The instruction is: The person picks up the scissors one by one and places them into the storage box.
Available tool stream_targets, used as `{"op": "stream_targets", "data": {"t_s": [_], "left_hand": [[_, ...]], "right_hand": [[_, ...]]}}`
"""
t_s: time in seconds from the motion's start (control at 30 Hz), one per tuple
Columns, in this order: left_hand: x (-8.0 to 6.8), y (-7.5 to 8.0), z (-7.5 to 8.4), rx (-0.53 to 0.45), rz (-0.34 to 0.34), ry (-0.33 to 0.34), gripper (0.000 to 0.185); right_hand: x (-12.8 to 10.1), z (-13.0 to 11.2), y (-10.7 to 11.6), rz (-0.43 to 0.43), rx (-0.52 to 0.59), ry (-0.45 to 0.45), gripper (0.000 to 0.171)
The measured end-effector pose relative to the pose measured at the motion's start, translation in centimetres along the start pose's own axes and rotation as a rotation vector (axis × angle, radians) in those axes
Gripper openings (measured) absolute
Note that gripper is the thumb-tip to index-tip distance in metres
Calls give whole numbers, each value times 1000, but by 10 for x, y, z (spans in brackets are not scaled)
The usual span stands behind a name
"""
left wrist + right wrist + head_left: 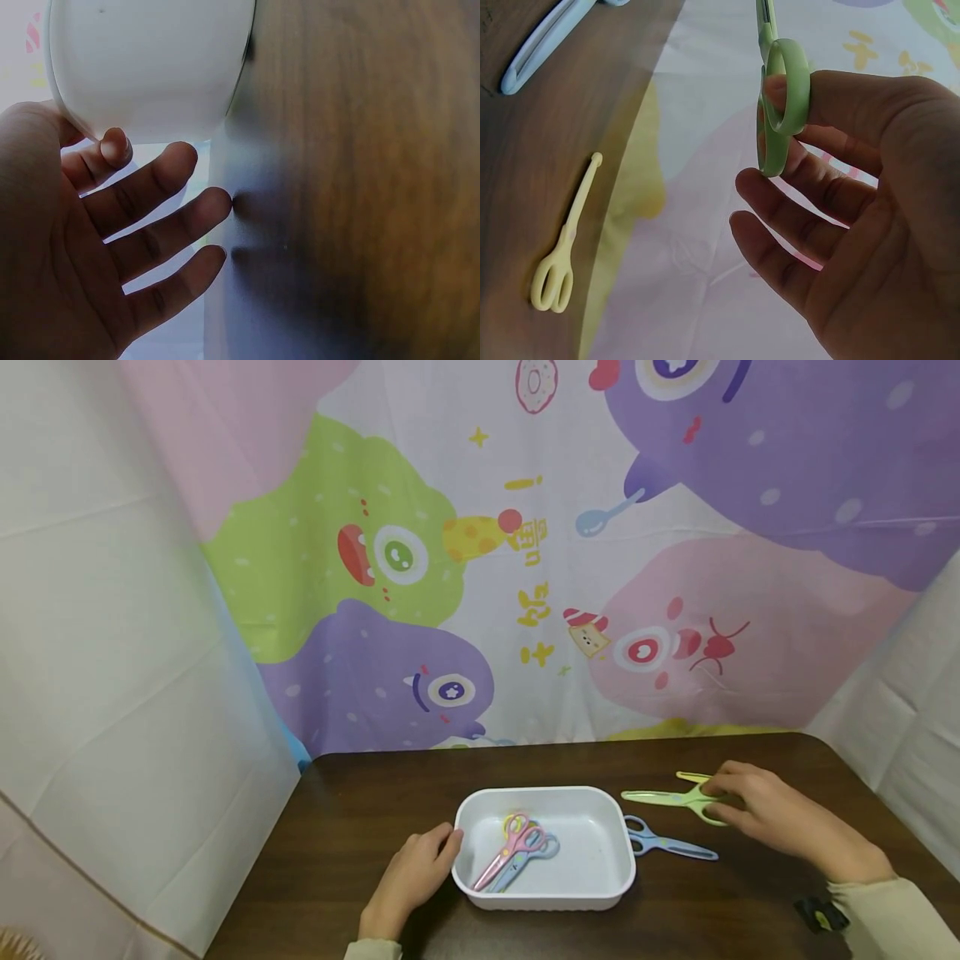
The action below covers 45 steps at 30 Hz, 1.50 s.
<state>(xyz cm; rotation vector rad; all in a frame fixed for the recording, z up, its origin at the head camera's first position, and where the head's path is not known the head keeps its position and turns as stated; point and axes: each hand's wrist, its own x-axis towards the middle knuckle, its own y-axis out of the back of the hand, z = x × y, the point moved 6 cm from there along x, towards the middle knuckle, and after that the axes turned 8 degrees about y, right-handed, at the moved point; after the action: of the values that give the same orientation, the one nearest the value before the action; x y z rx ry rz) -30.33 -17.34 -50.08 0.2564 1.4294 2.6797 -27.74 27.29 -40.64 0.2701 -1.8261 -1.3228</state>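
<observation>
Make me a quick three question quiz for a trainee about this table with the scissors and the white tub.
1. True or false: the right hand grips the green scissors by a handle loop.
2. How many scissors lie on the table outside the white tub, not counting the green pair?
3. Which does the left hand touch? A) the pink scissors B) the tub's rim C) the blue scissors

Key:
1. True.
2. Two: the blue scissors and the yellow scissors.
3. B.
</observation>
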Motion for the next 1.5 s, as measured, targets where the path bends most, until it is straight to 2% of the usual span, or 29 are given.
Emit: {"op": "stream_targets", "data": {"t_s": [0.6,0.9,1.2,1.5], "left_hand": [[-4,4,-4,4,12,5,32],[-4,2,-4,11,16,-3,32],[-2,2,0,12,7,-7,32],[0,0,-2,16,10,0,34]], "right_hand": [[14,-9,-6,64,21,33,23],[17,-12,-9,54,43,21,21],[18,-11,-9,17,19,-44,18],[20,-13,-10,33,32,7,19]]}}
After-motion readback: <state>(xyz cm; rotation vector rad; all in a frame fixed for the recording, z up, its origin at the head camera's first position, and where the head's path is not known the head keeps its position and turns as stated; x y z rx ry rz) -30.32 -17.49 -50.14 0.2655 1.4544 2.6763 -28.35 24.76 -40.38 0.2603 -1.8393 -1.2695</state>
